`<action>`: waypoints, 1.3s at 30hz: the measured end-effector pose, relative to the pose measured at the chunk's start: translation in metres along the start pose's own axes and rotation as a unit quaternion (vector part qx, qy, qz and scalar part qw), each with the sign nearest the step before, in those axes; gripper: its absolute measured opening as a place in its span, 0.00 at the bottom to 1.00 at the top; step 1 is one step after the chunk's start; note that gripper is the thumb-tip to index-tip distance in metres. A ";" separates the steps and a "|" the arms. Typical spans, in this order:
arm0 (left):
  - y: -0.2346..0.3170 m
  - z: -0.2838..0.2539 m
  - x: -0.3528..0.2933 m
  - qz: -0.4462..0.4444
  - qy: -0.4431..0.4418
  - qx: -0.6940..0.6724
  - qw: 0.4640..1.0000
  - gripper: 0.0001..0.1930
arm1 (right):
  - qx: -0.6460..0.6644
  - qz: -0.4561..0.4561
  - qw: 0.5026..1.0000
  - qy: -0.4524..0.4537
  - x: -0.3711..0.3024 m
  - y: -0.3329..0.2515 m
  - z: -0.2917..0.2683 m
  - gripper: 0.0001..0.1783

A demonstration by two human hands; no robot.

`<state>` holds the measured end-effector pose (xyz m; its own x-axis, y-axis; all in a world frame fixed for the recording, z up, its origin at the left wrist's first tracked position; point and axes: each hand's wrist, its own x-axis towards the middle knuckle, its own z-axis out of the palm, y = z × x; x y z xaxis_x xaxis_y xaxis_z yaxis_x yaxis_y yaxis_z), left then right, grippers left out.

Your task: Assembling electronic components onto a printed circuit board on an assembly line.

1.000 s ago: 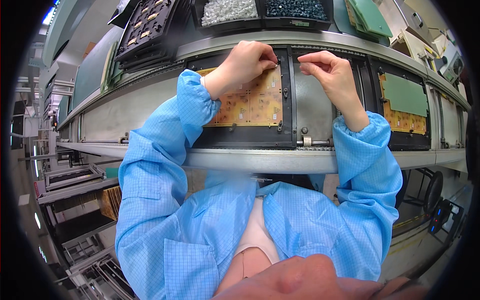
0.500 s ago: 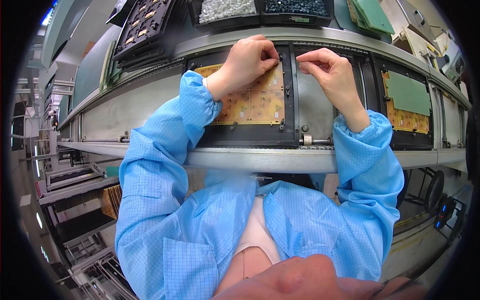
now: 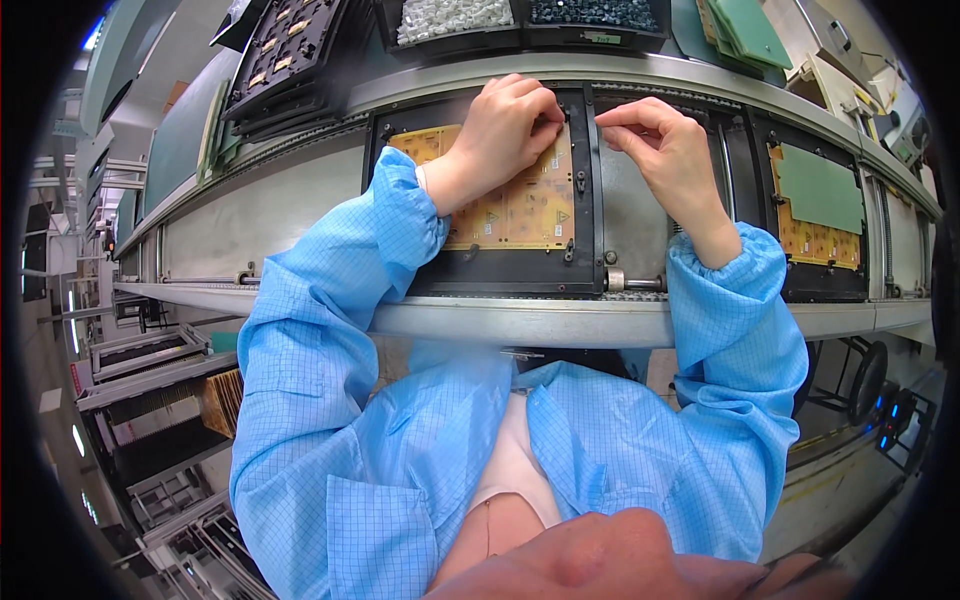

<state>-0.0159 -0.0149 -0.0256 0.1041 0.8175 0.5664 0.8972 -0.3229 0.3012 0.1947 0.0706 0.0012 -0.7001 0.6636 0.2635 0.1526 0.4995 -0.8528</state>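
A yellow circuit board panel (image 3: 515, 215) lies in a black carrier frame (image 3: 490, 278) on the conveyor in front of me. My left hand (image 3: 503, 138) is over the panel's far right part, fingers curled into a pinch near the frame's edge. Whatever is between those fingertips is hidden. My right hand (image 3: 662, 158) hovers just right of the frame, thumb and fingers drawn together. Its fingertips may hold something too small to make out. The hand's underside shows no contact with the conveyor. Blue checked sleeves cover both arms.
Beyond the rail stand a bin of white parts (image 3: 455, 20) and a bin of dark blue parts (image 3: 592, 14). Stacked black trays (image 3: 290, 70) are at far left. To the right, another carrier (image 3: 815, 282) holds a yellow board partly under a green sheet (image 3: 820, 190). A metal rail (image 3: 520, 318) runs along the near side.
The carriers and their boards have shifted slightly to the right. My left hand has moved a little right with its fingers still curled. My right hand has hardly moved.
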 end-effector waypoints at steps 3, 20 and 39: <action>0.001 0.001 0.001 -0.031 0.001 -0.037 0.999 0.03 | 0.014 0.000 1.000 0.005 0.000 0.004 0.000 0.08; 0.019 -0.008 -0.017 0.106 -0.091 0.130 0.982 0.12 | 0.039 0.029 0.999 -0.001 -0.012 0.010 -0.004 0.07; -0.065 -0.044 0.074 -0.134 0.049 0.136 0.980 0.05 | 0.305 0.174 0.934 -0.059 -0.016 0.038 -0.012 0.12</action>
<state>-0.0857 0.0456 0.0305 -0.1804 0.8019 0.5696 0.9695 0.0474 0.2404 0.2201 0.0854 -0.0298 -0.7597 0.6427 -0.0985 -0.0153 -0.1691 -0.9855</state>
